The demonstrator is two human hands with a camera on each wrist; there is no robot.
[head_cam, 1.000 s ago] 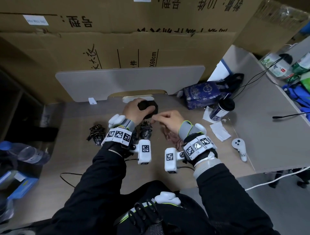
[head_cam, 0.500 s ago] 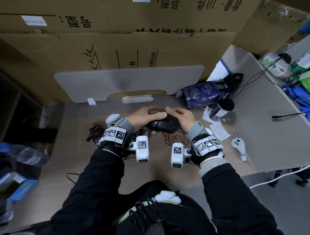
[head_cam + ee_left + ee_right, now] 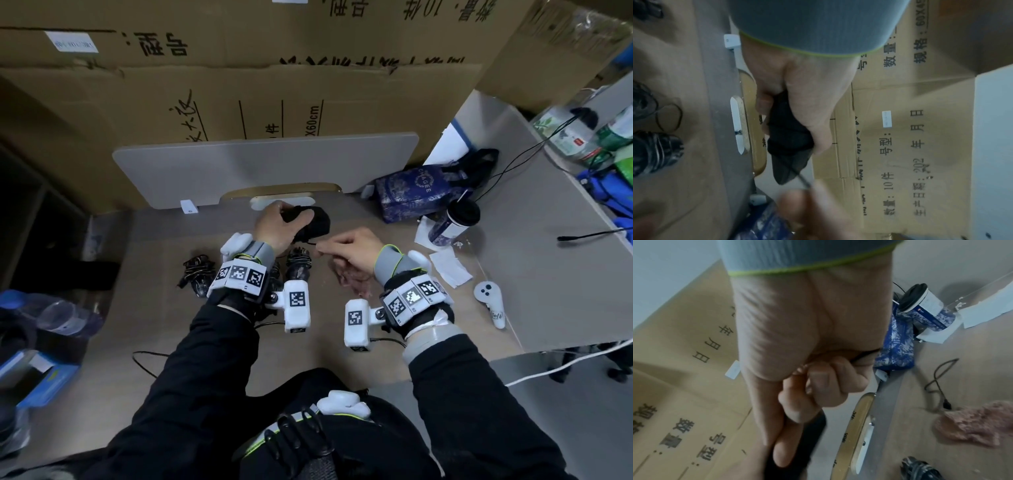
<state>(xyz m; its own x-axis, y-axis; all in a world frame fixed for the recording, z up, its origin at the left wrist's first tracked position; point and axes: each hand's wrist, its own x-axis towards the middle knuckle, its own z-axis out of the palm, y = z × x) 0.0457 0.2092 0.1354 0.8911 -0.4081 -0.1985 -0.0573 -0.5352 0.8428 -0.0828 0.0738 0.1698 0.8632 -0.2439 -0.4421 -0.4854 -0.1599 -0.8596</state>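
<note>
My left hand (image 3: 286,222) grips a black computer mouse (image 3: 317,222) above the back of the desk; in the left wrist view its fingers (image 3: 809,97) wrap the mouse (image 3: 789,134). A thin black cable (image 3: 803,178) runs from the mouse to my right hand (image 3: 346,248), just right of it. In the right wrist view, the right hand (image 3: 818,369) curls round the cable (image 3: 861,356) and pinches it. Two other mice with cables wound round them (image 3: 298,265) (image 3: 197,274) lie on the desk by my left wrist.
A pink cloth (image 3: 349,279) and the cable's loose end (image 3: 937,381) lie under my right hand. A blue bag (image 3: 418,192), a lidded cup (image 3: 452,222), paper slips (image 3: 448,267) and a white controller (image 3: 489,301) sit right. A grey panel (image 3: 267,168) and cardboard boxes stand behind.
Half a second ago both hands met on the mouse near the desk's middle. Now the left hand has carried it back, and the right hand has drawn away with the cable.
</note>
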